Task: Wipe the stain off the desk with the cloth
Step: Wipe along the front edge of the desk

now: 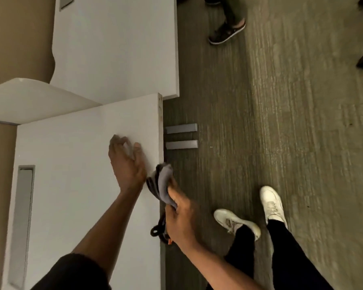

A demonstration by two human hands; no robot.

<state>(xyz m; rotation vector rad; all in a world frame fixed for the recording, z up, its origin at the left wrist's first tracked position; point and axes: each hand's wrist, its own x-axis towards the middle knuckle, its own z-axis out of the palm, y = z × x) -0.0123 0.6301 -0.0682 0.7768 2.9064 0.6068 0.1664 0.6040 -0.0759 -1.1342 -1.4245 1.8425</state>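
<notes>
The white desk (71,153) fills the left half of the head view. My left hand (127,164) lies on its top near the right edge, fingers apart, holding nothing. My right hand (180,218) is just off the desk's right edge, shut on a bunched grey cloth (162,181) that touches the edge beside my left wrist. No stain shows on the desk top; brownish marks sit on the desk's edge strip (160,109) further away.
A second white desk (113,49) adjoins at the back, with a curved divider (36,97) at left. A grey slot (23,222) is set in the near desk. Two grey bars (181,136) lie on the carpet. Another person's shoe (226,32) stands far right.
</notes>
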